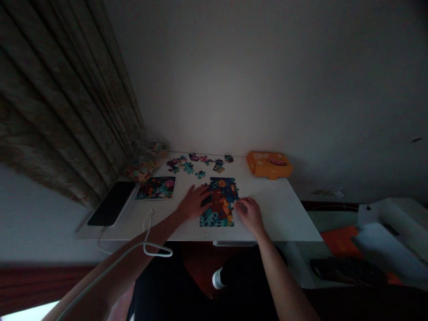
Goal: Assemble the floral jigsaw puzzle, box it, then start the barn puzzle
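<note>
A partly assembled jigsaw puzzle (219,196) lies on the white table, with a brown figure on a dark blue ground and a jagged right edge. My left hand (194,203) rests flat at its left side, fingers spread, the tips over the puzzle's edge. At the right edge my right hand (250,214) has thumb and fingers pinched together on a small puzzle piece (233,204), mostly hidden by the fingertips. Behind the puzzle are loose puzzle pieces (187,167) in several clusters. To the left lies a colourful picture card (156,187).
An orange box (269,164) stands at the back right of the white table (277,214). A black-screened device (112,203) and a clear plastic bag (142,167) are at the left, by the curtain (67,80). A white cable (147,244) hangs across my left forearm.
</note>
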Demonstrator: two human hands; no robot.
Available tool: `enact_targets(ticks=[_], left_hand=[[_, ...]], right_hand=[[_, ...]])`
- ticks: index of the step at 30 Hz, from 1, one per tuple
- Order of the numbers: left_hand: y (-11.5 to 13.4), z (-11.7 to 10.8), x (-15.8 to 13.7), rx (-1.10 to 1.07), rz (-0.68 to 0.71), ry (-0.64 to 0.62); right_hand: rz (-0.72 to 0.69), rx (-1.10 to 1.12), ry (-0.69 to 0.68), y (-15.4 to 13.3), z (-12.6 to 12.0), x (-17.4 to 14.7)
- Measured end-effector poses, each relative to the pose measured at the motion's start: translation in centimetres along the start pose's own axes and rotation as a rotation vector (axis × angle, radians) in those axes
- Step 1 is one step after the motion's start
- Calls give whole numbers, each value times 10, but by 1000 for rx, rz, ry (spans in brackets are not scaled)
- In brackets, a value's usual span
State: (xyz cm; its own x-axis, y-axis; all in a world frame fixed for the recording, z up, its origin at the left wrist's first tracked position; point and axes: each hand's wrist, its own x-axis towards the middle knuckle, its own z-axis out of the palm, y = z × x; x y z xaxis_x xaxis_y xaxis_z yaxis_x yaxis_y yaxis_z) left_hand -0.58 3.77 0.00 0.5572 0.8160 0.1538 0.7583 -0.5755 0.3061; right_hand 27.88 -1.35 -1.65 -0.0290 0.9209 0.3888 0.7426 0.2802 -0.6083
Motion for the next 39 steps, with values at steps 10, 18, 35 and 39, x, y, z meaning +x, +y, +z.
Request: enact_targets(ticks=[10,18,35,39], left_hand=[[5,-4,-1,-27,-49,35],[4,-5,-2,-20,-41,84],[3,-5,-3,-49,-47,75],[3,-4,-3,-49,-45,84]], right_hand=[[15,104,20,-15,24,38],[1,-68,-218,-68,89,123],[56,21,-379,-57,157,188],[-44,78,-437,-61,155,192]])
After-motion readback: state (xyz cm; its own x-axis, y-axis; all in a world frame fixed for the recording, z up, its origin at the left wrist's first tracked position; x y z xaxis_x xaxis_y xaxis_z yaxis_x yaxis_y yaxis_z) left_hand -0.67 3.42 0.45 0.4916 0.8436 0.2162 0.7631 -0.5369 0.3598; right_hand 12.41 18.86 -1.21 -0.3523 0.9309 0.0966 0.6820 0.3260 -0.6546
